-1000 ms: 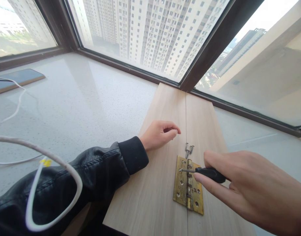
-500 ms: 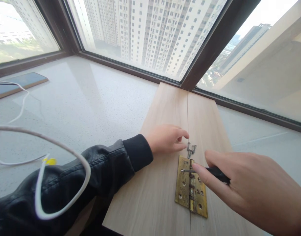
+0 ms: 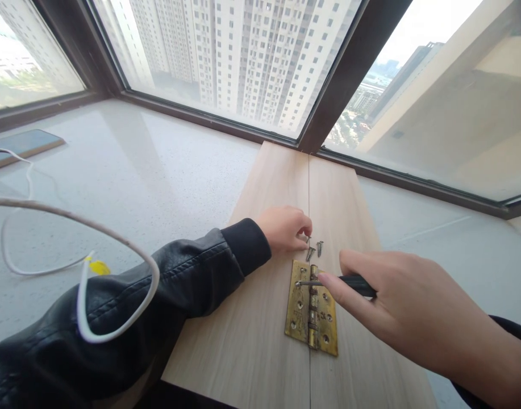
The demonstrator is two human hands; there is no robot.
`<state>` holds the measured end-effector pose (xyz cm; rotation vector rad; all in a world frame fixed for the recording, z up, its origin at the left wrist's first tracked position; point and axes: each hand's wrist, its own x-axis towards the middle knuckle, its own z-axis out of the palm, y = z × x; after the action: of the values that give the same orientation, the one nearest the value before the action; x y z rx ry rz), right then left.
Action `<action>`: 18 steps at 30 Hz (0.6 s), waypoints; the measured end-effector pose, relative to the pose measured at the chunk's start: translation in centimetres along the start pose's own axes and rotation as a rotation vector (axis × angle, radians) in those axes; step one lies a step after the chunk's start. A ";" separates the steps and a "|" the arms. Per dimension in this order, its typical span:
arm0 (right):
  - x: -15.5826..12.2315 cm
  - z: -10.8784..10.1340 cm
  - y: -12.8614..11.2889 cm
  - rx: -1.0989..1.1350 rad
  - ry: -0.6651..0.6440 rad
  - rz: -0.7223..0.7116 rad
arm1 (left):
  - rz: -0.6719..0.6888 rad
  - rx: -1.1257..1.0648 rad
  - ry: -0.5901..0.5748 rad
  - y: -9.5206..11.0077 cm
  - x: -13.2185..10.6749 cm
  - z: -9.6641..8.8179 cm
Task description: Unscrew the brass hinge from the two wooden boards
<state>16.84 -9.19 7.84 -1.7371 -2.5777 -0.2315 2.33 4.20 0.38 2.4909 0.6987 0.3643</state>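
Note:
My right hand [image 3: 409, 304] is wrapped round the black handle of a screwdriver [image 3: 357, 284]. Its thin metal shaft lies across the knuckle of a brass hinge [image 3: 313, 318], with the tip over a hole in the left leaf. The hinge lies opened flat, one leaf on each side of a seam between two wooden boards [image 3: 243, 324]. Just beyond its top end, my left hand [image 3: 286, 228] is closed in a pinch, with a small screw [image 3: 308, 239] at the fingertips. Two more screws [image 3: 320, 248] lie loose between that hand and the hinge.
A white cable [image 3: 151, 278] with a yellow tag [image 3: 99, 267] loops over my left sleeve. A flat dark-topped slab [image 3: 28, 145] rests at the far left of the speckled white sill [image 3: 179, 165]. Brown window frames [image 3: 209, 120] stand beyond the boards.
My left fingers have closed from a spread pose onto one of the screws. The screwdriver stays at the same leaf of the hinge. The whole view has shifted slightly.

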 end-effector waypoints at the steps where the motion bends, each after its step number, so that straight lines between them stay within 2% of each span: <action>1: 0.0 0.0 0.0 0.028 -0.009 0.019 | -0.006 -0.020 0.020 -0.1 -0.1 0.1; 6: -0.6 -0.3 1.5 0.276 -0.034 0.166 | -0.082 -0.169 0.109 -0.5 -0.5 0.5; 9: -1.8 -0.6 3.2 0.388 0.036 0.274 | -0.122 -0.264 0.166 -0.1 -1.1 0.2; 11: -2.9 -0.3 4.3 0.444 0.099 0.370 | -0.096 -0.347 0.207 0.7 -1.6 -0.1; 13: -3.9 0.8 5.2 0.596 0.183 0.514 | -0.026 -0.468 0.173 1.7 -2.3 -0.1; 15: -4.5 2.9 5.8 0.947 0.414 0.718 | 0.085 -0.534 0.099 2.7 -2.8 0.3; 18: -4.8 7.0 6.9 1.139 0.578 0.767 | 0.195 -0.430 0.070 3.5 -3.2 1.2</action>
<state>25.46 -10.09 1.21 -1.5973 -1.0662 0.5508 1.55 -0.60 0.92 2.1444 0.3560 0.6066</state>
